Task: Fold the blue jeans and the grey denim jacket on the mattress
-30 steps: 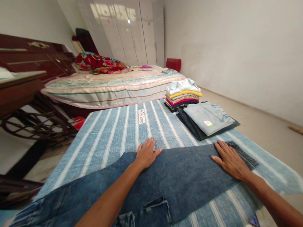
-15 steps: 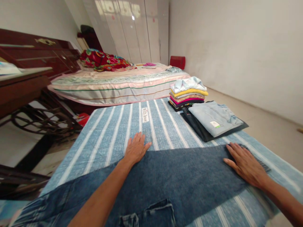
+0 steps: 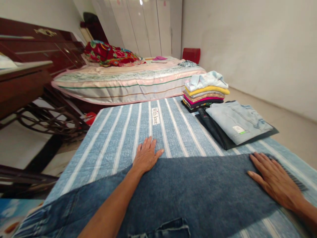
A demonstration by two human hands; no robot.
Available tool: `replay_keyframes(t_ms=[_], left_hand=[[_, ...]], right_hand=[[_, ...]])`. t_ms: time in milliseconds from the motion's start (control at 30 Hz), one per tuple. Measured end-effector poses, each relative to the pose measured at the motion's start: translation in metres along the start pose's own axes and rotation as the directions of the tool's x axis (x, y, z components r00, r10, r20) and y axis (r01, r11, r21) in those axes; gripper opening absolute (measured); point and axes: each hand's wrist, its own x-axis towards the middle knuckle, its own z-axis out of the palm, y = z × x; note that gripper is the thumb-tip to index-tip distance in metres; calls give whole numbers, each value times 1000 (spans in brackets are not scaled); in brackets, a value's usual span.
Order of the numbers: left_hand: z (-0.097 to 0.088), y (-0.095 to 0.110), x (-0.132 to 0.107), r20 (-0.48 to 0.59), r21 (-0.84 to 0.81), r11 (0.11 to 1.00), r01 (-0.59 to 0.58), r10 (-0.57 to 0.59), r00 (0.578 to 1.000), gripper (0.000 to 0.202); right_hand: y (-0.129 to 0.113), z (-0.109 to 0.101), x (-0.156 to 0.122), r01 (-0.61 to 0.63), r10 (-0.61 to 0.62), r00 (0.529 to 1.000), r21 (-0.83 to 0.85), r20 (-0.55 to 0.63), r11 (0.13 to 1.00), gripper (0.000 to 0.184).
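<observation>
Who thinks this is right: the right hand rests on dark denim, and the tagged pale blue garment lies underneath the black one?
Not underneath: the head view shows the tagged pale blue garment atop the black garment. The right hand rests on dark denim.

Left hand (image 3: 145, 155) is palm down and pretty flat, fingers (image 3: 147, 144) pointing forward with small gaps, thumb (image 3: 159, 153) stuck out to the right. Left forearm (image 3: 117, 201) is bare and slants up from the bottom edge. Right hand (image 3: 274, 177) is well apart from it, also palm down, fingers aimed forward-left, thumb out left. Only a bit of right forearm (image 3: 308, 211) shows.
</observation>
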Motion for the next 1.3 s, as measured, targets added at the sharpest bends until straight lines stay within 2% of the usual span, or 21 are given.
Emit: replay_keyframes(t_ms=[367,567,900,1100,1300], left_hand=[[5,-1,1,-11,0,1000,-14,14,1000,71],[2,1,0,11,-7,1000,-8,8,1000,73],[5,-1,0,-31,-6,1000,-17,17,999,69],[3,0,-2,-25,-34,999,-14,13,1000,68],[-1,-5,4,-60,-110,994,18,-25,998,63]], right_hand=[[3,2,-3,-4,4,1000,12,12,1000,72],[4,2,-5,42,-42,999,17,-21,999,68],[2,5,-1,-13,13,1000,6,7,1000,74],[5,10,-4,64,-63,996,19,-64,998,70],[11,16,-8,122,-119,991,62,-55,991,59]])
